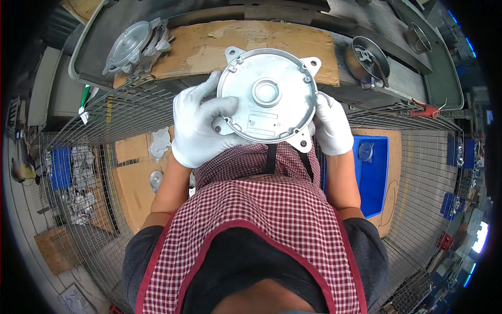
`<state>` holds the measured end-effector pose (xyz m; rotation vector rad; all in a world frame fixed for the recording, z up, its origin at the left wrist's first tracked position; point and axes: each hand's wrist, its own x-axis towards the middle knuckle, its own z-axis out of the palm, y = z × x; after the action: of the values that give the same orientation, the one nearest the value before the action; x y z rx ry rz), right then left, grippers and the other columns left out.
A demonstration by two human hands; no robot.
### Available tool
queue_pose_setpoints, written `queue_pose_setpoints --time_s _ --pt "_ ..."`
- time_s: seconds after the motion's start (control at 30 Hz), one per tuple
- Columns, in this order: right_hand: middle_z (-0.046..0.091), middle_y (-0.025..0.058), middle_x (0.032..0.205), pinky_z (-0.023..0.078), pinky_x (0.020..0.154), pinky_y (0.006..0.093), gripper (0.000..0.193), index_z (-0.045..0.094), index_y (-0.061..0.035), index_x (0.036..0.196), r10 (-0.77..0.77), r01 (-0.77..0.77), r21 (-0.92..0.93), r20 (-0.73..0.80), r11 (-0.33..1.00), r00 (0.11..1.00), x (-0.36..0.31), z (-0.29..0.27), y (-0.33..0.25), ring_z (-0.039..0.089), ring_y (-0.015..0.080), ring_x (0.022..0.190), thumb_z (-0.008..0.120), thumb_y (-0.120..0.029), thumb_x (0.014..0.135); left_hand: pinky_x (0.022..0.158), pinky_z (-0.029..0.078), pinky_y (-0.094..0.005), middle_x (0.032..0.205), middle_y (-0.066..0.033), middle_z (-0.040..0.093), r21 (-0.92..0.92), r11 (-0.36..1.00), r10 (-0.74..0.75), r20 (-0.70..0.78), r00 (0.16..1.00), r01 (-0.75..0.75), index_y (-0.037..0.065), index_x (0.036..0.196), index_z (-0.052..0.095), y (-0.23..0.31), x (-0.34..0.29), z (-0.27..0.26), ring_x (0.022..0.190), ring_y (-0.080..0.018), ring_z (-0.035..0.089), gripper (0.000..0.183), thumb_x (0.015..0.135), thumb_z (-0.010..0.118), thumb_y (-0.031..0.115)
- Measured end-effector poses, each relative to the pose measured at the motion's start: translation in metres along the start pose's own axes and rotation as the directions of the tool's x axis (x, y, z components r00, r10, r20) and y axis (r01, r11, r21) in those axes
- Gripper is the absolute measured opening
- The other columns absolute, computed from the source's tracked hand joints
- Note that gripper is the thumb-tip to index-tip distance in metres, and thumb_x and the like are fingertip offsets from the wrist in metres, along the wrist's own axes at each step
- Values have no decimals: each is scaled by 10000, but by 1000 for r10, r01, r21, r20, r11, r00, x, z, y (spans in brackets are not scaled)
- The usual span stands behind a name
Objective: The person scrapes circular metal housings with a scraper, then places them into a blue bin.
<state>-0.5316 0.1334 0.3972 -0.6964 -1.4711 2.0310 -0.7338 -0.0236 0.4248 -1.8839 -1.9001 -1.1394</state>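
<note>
Between my two white-gloved hands is a round, silvery cast metal cover (293, 89) with a raised central ring and several drilled lugs round its rim. My left hand (201, 118) grips its left edge, the thumb lying over the inner face near a lower lug. On the opposite side my right hand (333, 124) is closed on the right rim, some of its fingers hidden behind the cover. The cover is held up in front of my checked apron, its inner face toward me.
Stacked metal covers (133, 44) rest at the left of a cardboard-topped bench (198, 47). A metal pot (368, 60) with small parts stands at its right, near red-handled pliers (426, 111). Wire mesh cages flank me; a blue bin (372, 180) sits in the right one, cardboard (133, 183) in the left.
</note>
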Motion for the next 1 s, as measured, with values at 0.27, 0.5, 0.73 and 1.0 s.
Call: queue_pose_setpoints --time_s 0.27,0.5,0.73,1.0 --pt "590 50 641 395 486 198 406 579 47 929 1 -1 32 5 999 1000 1 2 1 505 81 502 537 -357 923 718 451 -376 1105 -228 610 4 1000 -6 20 1000 6 108 784 633 2 5 -4 820 -323 611 630 335 825 504" --pt "589 48 636 395 486 196 394 581 40 928 -2 2 34 1 999 1000 0 4 1 506 82 501 532 -351 926 734 456 -383 1092 -215 618 -14 1000 -11 -1 1000 11 97 798 632 3 6 -4 830 -319 618 642 317 844 464" --pt "591 46 645 400 486 194 384 579 40 954 24 -24 94 10 995 1000 2 2 7 505 79 503 524 -339 932 730 448 -384 1083 -183 621 0 1000 -29 29 999 29 106 849 635 6 7 -7 821 -303 609 659 320 858 431" --pt "609 43 740 430 522 196 403 567 52 1038 25 -25 201 2 979 1000 3 1 14 533 73 557 534 -334 929 802 406 -390 1142 -181 596 23 996 -87 62 994 86 116 875 655 12 6 -12 907 -291 576 643 356 863 434"
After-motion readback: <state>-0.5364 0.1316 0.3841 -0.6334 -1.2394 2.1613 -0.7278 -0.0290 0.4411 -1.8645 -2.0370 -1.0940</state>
